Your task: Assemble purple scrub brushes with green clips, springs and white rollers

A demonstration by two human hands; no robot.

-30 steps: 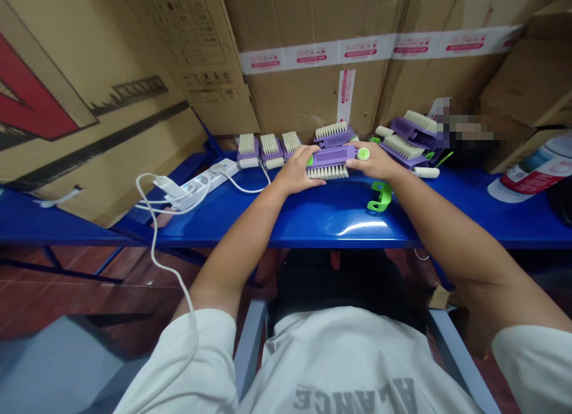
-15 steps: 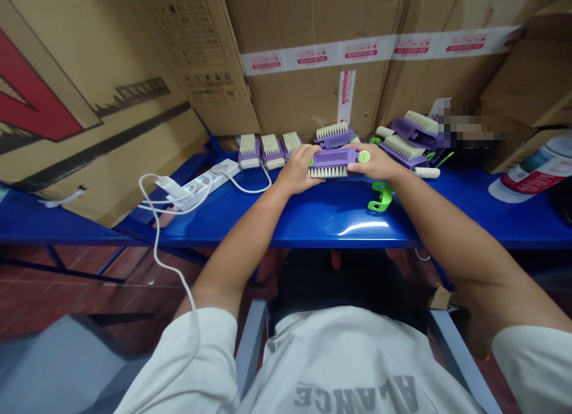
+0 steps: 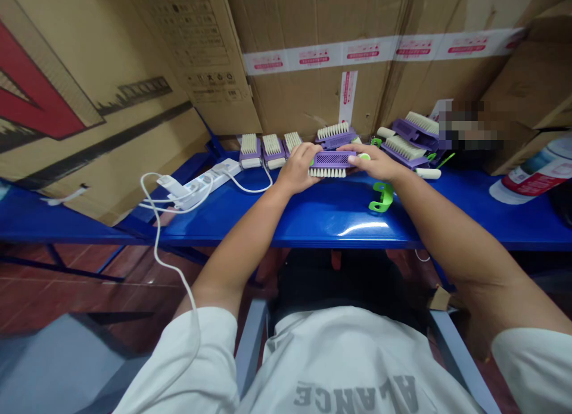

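Note:
A purple nail brush [image 3: 331, 159] with white bristles lies across the middle of the blue table, its bristles toward me. My left hand [image 3: 295, 170] grips its left end, and my right hand [image 3: 373, 161] lies over its right end, with the fingers partly covering a small green disc [image 3: 364, 156]. Just beyond the hands sits another purple brush [image 3: 336, 137]. A bright green plastic clip [image 3: 382, 197] lies near my right hand, on the table.
Several brushes stand in a row at the back left, and more are heaped at the back right. A white power strip [image 3: 210, 181] and white cables lie left on the blue table [image 3: 313, 226]. Cardboard boxes [image 3: 339, 44] form the back wall.
My right fingers have slid left over the brush's end and now cover most of the green disc. The brush sits slightly flatter between my hands.

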